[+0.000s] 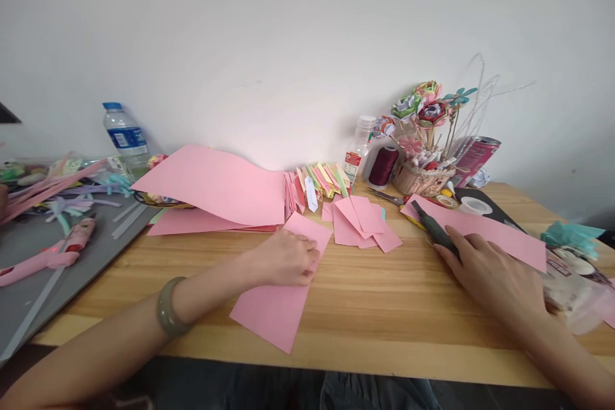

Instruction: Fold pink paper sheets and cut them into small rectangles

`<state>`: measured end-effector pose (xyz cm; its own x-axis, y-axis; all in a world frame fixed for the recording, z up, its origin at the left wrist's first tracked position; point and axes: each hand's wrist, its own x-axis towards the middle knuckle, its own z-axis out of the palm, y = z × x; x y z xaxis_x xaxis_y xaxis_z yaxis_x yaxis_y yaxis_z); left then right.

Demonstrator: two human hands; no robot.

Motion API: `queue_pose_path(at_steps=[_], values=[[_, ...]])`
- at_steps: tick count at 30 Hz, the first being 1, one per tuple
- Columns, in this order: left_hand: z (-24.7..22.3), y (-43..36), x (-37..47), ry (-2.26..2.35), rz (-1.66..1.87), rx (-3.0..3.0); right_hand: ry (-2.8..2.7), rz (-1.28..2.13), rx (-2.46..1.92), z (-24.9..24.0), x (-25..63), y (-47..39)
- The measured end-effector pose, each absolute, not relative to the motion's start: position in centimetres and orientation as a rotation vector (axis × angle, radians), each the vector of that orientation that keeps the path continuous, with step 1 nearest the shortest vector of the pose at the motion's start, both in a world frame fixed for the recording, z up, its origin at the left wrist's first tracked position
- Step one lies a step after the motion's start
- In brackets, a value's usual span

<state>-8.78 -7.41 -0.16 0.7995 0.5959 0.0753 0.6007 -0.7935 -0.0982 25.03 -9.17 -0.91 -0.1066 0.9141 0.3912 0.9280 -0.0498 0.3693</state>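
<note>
My left hand is closed, its curled fingers on a pink paper strip that lies slantwise on the wooden table. The strip shows above and below the hand; whether it is folded there is hidden. On the right, my right hand has its thumb and fingers around a dark green utility knife, with its narrow dark end toward the back left. Under this tool and hand lies another pink paper piece. Small pink paper squares are piled between my hands.
Large pink sheets lie at the back left, beside folded paper strips. Left is a grey board with a pink glue gun. Behind stand a water bottle, purple thread spool and basket of paper flowers.
</note>
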Motion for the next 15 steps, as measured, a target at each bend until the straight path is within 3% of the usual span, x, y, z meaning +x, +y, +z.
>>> queue_pose_path(at_steps=[5, 12, 15], values=[[-0.4, -7.2, -8.1, -0.703, 0.108, -2.693, -2.195, -0.979, -1.848, -0.4, 23.9, -10.1], [0.5, -9.2, -7.3, -0.57, -0.799, -2.442, -2.262, -0.851, -1.219, -0.7, 19.6, -12.4], [0.1, -11.4, -6.4, -0.395, -0.927, -2.476, -2.327, -0.721, -1.031, -1.0, 17.4, -14.0]])
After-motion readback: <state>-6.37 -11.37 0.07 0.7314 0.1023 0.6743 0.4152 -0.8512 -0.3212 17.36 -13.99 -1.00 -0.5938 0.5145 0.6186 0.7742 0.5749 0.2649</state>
